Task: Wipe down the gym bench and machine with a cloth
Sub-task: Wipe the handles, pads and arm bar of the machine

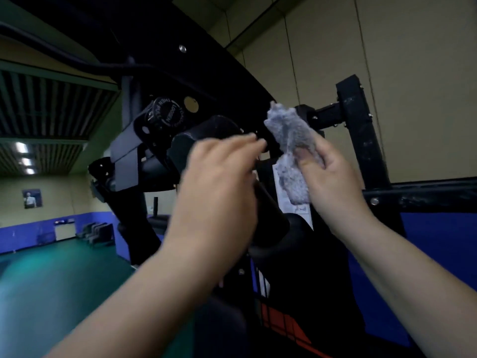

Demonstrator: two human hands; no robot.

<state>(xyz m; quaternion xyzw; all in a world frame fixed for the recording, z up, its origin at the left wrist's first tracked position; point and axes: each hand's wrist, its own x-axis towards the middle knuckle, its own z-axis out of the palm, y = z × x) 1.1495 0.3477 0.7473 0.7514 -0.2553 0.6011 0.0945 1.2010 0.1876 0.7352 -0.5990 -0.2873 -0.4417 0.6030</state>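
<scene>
Right hand [333,174] is gripping a fuzzy grey microfibre cloth [291,148], thumb pinning it against the fingers; the cloth is standing up above the grip and hanging below it, against the black steel machine frame [361,130]. Left hand [219,182], just beside the grip, is reaching with fingers extended, released, toward the black padded handle [206,135].

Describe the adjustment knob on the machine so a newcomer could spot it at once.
Start at the black machine frame filling the upper view. Left of the grey cloth held by the right hand sits a round black knob, the only part ringed with white lettering.
</scene>
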